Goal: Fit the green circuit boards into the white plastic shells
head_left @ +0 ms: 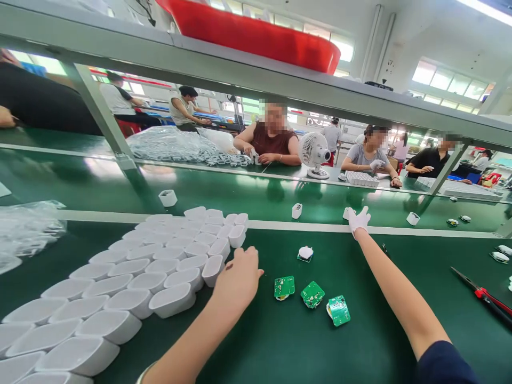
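Observation:
My left hand [239, 274] is bare, its fingers bent loosely and its thumb apart. It hovers at the right edge of a block of white plastic housings [172, 298] standing in rows, next to a small housing [213, 269]; whether it touches one I cannot tell. My right hand [359, 220], in a white glove, reaches to the belt with its fingers spread. Its left side overlaps a white housing [346, 214] there. Between my arms lie green circuit boards [312, 294], several in number, one showing its white side [305, 253] up.
Long-nosed pliers [482, 292] with red and black handles lie at the right. Other housings [296, 210] sit spaced along the green belt [264, 197]. A shelf beam [256, 69] crosses overhead, bearing a red tray [256, 37]. Clear plastic bags [30, 229] lie left. Co-workers sit across, near a fan [314, 152].

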A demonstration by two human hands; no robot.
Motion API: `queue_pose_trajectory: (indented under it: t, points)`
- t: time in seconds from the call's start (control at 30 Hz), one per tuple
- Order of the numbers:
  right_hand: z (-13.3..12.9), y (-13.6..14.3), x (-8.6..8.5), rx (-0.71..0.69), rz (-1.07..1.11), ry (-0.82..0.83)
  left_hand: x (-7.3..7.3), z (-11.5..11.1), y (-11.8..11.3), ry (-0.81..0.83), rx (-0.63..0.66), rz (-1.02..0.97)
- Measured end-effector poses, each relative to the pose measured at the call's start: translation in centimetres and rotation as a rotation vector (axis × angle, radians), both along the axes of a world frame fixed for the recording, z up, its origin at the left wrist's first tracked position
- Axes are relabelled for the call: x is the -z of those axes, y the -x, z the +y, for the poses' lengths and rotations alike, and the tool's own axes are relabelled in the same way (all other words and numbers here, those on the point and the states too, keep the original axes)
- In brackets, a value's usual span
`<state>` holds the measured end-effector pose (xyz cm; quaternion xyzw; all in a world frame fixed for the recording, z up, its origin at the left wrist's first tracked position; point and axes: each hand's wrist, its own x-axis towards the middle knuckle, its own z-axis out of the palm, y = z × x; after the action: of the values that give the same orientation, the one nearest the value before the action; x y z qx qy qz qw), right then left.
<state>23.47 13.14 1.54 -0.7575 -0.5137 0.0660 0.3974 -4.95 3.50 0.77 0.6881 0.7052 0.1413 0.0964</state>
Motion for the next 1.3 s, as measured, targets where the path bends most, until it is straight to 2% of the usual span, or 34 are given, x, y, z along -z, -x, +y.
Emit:
queue_pose_trajectory:
  t: [0.1, 0.23, 0.3, 0.37, 0.47, 0.6, 0.7, 0.87, 0.97, 1.07, 1.17, 1.3]
  points:
    - [-1.1, 2.9, 0.5, -0.085, -0.019, 0.045, 0.9, 1.4, -0.2, -0.031, 0.023, -0.142]
    - [-3.7, 8.0, 2.2, -0.339, -0.129, 0.211, 2.6, 2.6, -0.6, -0.086, 0.035, -0.382]
    - [-4.9, 9.6, 3.0, -0.421, -0.201, 0.274, 3.7, 3.1, -0.8, -0.091, 0.065, -0.517]
    - [-5.6, 9.8, 3.7, -0.476, -0.223, 0.261, 4.6, 3.5, -0.9, -0.069, 0.112, -0.651]
    - [-6.3, 8.1, 4.4, -0.550, -0.183, 0.191, 5.4, 4.1, -0.9, -0.049, 0.175, -0.805]
    - [-7.5, 5.1, 5.0, -0.601, -0.102, 0.126, 4.9, 3.5, -1.4, -0.069, 0.242, -0.870]
    - [-9.1, 4.0, 4.9, -0.631, -0.029, 0.064, 4.1, 2.1, -2.3, -0.114, 0.354, -0.820]
    - [-12.9, 3.9, 2.9, -0.814, 0.189, -0.339, 3.4, 0.0, -3.5, -0.219, 0.598, -0.697]
    - [-15.0, 4.2, 1.6, -0.861, 0.079, -0.513, 3.4, -0.6, -3.8, -0.233, 0.653, -0.709]
    - [-16.0, 4.8, 0.8, -1.003, -0.087, -0.631, 3.3, -0.9, -3.9, -0.262, 0.681, -0.738]
    - [-16.0, 5.5, 0.4, -1.147, -0.163, -0.670, 3.1, -1.2, -4.0, -0.267, 0.725, -0.754]
    - [-15.5, 5.7, 0.5, -1.158, -0.194, -0.681, 2.7, -1.6, -4.0, -0.264, 0.801, -0.744]
